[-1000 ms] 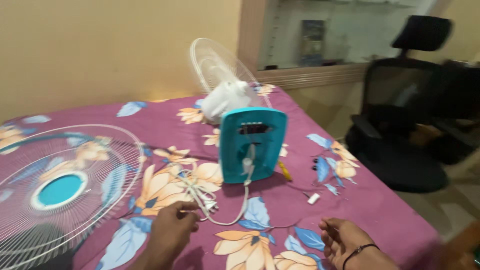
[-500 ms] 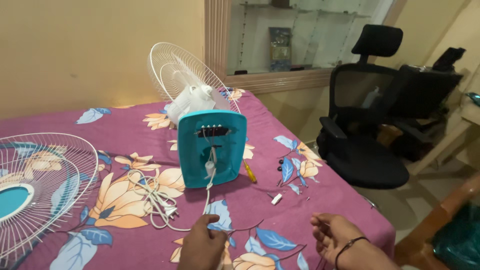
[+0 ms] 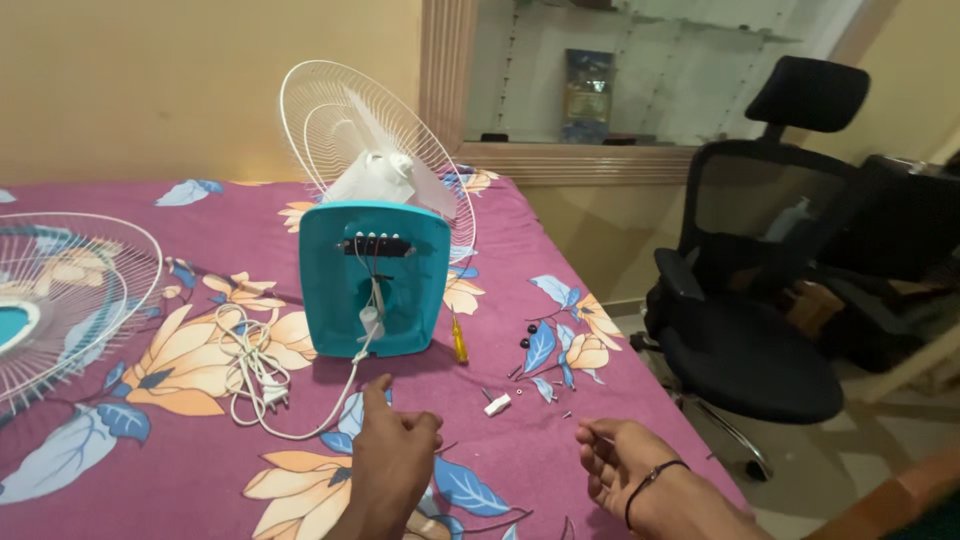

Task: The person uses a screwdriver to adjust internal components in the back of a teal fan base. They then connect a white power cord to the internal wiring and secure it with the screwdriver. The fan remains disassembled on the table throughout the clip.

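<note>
Both hands rest low on the bed (image 3: pixel 200 250), which has a purple floral sheet. The left hand (image 3: pixel 395 455) lies palm down, fingers curled loosely together, thumb raised toward the white power cord (image 3: pixel 340 400); it holds nothing. The right hand (image 3: pixel 625 460) lies to the right, fingers bent inward; whether they pinch anything I cannot tell. A small white plastic piece (image 3: pixel 497 404) lies on the sheet between the two hands, slightly ahead of both, its long axis tilted up to the right. The left hand sits a bit nearer to it; the right is further off. Small dark screws (image 3: pixel 528 335) are scattered beyond it, ahead of the right hand. A yellow-handled screwdriver (image 3: pixel 458 340) lies just beside the teal fan base (image 3: pixel 372 280), its long axis running away from the person. The base stands upright with its back open, and the cord runs from it to a coil (image 3: pixel 250 365) at left. A white grille (image 3: pixel 70 300) lies flat at far left; a black office chair (image 3: pixel 770 300) is off the bed.
</note>
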